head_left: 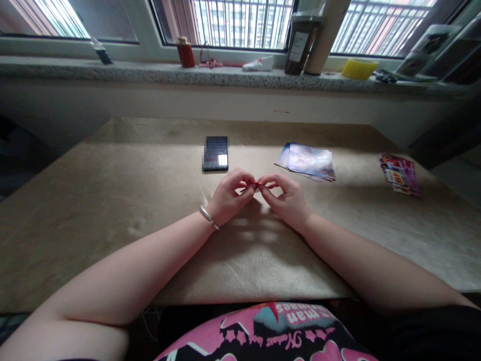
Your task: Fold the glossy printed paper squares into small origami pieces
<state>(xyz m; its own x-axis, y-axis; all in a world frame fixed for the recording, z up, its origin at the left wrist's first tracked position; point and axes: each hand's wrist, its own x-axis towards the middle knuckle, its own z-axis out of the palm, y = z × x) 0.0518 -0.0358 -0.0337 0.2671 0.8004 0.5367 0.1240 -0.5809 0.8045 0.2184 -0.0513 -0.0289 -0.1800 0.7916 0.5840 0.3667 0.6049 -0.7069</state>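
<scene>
My left hand (232,195), with a silver bracelet (206,213) at its wrist, is closed in a pinch above the table. Facing it, my right hand (288,199) pinches too, and the fingertips of both hands meet. A tiny reddish thing (257,186) shows between the fingertips, too small and too covered to name. Just beyond my left hand lies a phone (215,153), its screen blurred out. Past my right hand is a loose stack of glossy bluish-purple printed sheets (308,160).
Pink and red printed cards or packets (400,174) lie at the right of the beige table (112,200). Along the granite windowsill (143,72) stand a red lighter-like object (185,53), a dark lidded container (299,45) and a yellow object (359,69).
</scene>
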